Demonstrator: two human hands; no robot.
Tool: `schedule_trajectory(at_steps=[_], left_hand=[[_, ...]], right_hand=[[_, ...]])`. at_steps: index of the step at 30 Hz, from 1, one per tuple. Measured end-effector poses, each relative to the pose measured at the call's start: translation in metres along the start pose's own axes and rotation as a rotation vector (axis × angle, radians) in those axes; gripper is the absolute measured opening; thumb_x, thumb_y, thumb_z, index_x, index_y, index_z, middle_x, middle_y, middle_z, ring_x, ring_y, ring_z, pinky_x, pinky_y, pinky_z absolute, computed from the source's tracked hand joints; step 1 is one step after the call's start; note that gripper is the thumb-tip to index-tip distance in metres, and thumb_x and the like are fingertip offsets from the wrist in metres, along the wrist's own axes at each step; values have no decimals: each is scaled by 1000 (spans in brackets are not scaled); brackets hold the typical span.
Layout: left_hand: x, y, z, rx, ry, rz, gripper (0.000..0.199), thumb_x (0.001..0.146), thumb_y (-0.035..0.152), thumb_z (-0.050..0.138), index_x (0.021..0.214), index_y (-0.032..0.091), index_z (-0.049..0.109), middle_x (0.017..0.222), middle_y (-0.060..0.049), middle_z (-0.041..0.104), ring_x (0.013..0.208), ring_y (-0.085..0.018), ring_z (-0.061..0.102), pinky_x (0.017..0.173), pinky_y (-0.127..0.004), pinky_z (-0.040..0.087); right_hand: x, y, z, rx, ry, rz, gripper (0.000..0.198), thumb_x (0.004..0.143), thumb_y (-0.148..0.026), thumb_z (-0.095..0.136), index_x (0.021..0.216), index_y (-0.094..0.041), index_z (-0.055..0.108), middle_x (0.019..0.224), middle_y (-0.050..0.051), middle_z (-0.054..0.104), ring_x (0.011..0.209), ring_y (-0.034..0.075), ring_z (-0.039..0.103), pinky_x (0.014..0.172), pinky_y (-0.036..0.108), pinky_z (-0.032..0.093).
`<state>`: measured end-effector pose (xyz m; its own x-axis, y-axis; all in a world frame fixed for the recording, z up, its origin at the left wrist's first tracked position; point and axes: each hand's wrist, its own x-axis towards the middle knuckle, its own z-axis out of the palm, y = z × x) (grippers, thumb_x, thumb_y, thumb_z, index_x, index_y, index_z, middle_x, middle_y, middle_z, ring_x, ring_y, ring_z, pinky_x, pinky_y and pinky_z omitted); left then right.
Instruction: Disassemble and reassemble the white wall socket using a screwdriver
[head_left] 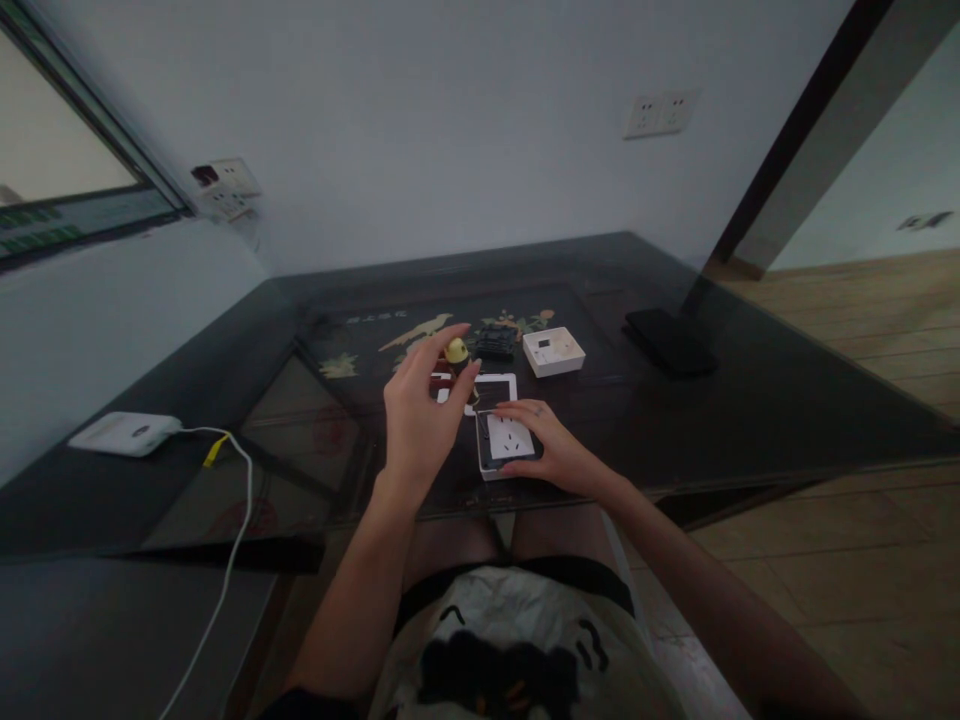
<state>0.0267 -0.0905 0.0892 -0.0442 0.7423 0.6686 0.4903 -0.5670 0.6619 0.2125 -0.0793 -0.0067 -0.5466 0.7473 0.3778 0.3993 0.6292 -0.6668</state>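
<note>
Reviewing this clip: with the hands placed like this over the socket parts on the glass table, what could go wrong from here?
1. The left hand hovers with spread fingers near the small yellow piece; a loose pinch could knock it away.
2. The right hand only rests on the socket, which could slide on the glass table.
3. Dim light makes small parts easy to misplace.

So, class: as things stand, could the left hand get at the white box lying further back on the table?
Probably yes. The left hand is raised and open, holding nothing, and the white box lies uncovered; only a small yellow-topped thing sits near its fingertips.
</note>
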Motion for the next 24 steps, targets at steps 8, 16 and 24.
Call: schedule_trajectory(at_steps=[8,16,24], left_hand=[[-1,4,-8,-44,-94,-15,29,84,21,61,113,25,60,110,-4,61,94,-19,61,72,-27,56],[7,4,0,44,-46,29,23,86,19,58,108,23,62,102,-4,62,90,-15,61,69,-22,55],[7,12,-4,80,-39,80,17,85,23,60,101,22,67,103,-4,61,95,-15,60,75,-24,55]], right_hand=[[0,2,1,-8,5,6,67,71,-44,76,129,-23,50,132,12,50,124,29,40,107,49,34],[-1,3,2,0,12,-9,67,72,-45,75,129,-21,50,132,13,50,125,28,40,107,48,34],[-1,4,3,4,20,-10,67,72,-45,75,129,-21,50,132,13,50,125,29,40,107,49,34]])
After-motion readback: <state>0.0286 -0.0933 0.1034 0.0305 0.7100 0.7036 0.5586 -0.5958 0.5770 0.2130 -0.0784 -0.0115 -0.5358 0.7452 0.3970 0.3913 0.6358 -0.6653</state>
